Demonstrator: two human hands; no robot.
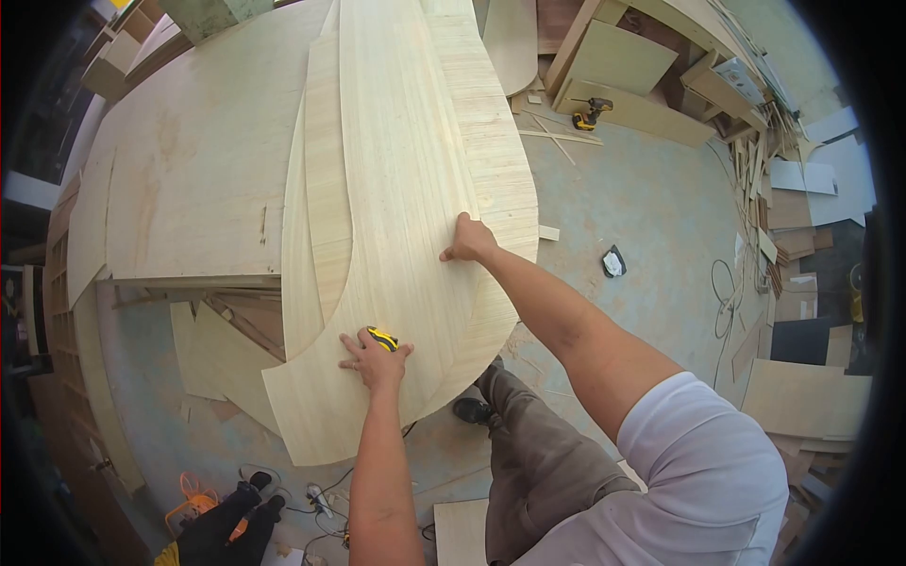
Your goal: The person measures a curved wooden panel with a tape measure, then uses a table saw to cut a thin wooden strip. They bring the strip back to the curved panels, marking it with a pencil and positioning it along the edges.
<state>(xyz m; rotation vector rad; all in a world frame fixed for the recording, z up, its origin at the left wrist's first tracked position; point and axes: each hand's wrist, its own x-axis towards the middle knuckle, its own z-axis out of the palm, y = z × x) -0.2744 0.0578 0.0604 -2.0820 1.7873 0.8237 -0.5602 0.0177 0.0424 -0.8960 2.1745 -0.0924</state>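
A pale curved wood panel (401, 179) lies on top of other cut panels and spans the middle of the view. My left hand (376, 363) rests on its near part, fingers spread, with a yellow and black tape measure (383, 339) held between index finger and thumb. Farther up, my right hand (470, 239) is closed at the panel's right edge, thumb on the upper face and the other fingers partly hidden. Beneath it, a wider panel with a rounded edge (505, 179) sticks out to the right, and a narrower strip (327, 170) shows on the left.
A large plywood-topped table (189, 179) supports the stack. A cordless drill (593, 114) and a black-and-white object (613, 261) are on the floor to the right, near wood scraps (755, 208). Another person's legs (231, 528) and cables (326, 500) appear at lower left.
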